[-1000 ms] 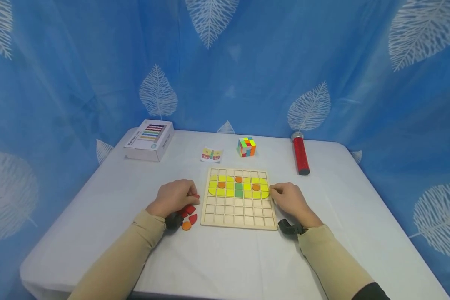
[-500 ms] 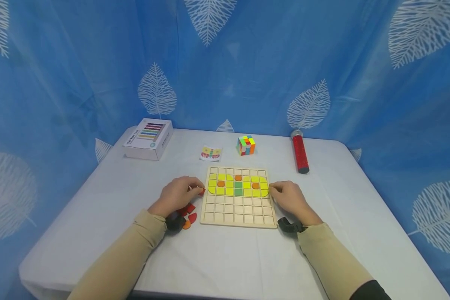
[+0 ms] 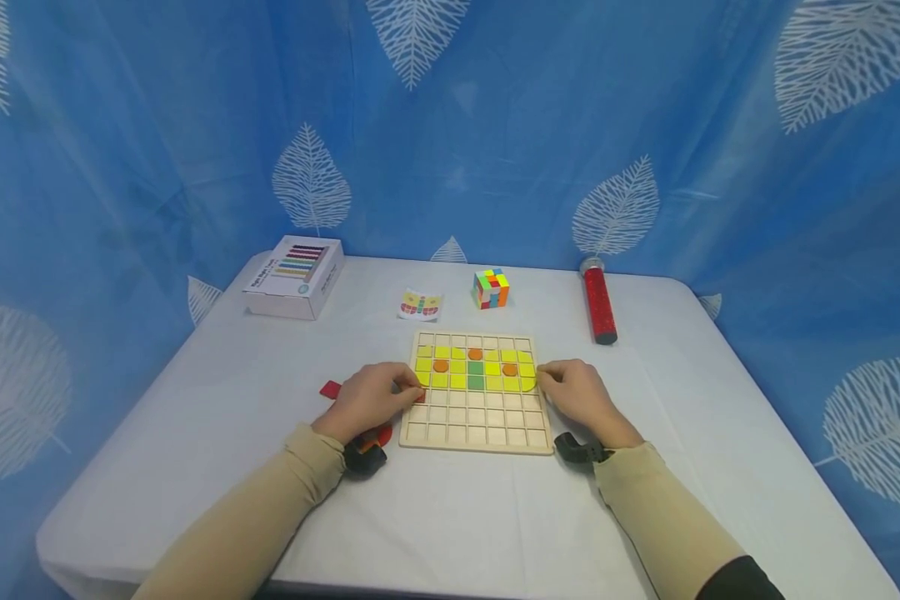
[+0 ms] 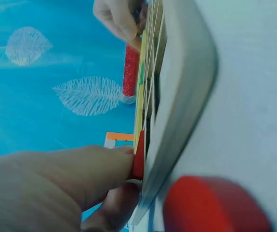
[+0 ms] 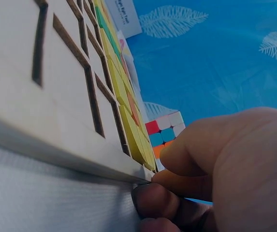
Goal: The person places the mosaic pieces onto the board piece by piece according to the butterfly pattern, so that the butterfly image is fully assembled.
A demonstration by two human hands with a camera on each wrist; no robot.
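Observation:
My left hand (image 3: 375, 400) pinches a red tile (image 4: 139, 157) between thumb and fingers. The tile is at the left edge of the wooden grid board (image 3: 477, 417), just below the yellow tiles (image 3: 492, 370). These fill the board's upper rows, together with green squares (image 3: 476, 375) and orange discs (image 3: 509, 369); the lower rows are bare wood. At the opposite edge, my right hand (image 3: 581, 400) grips the board's rim with thumb and curled fingers, close to a rounded yellow tile (image 5: 133, 135). Loose red pieces (image 3: 330, 389) lie around my left wrist, partly hidden under it.
Behind the board lie a small picture card (image 3: 420, 305) with a butterfly-like pattern and a puzzle cube (image 3: 491, 289). A white box (image 3: 294, 277) stands at the back left. A red cylinder with a silvery end (image 3: 600, 304) lies at the back right.
My left hand has moved right from the loose pieces to the board's left edge, bringing the red tile with it. My right hand has stayed at the right rim.

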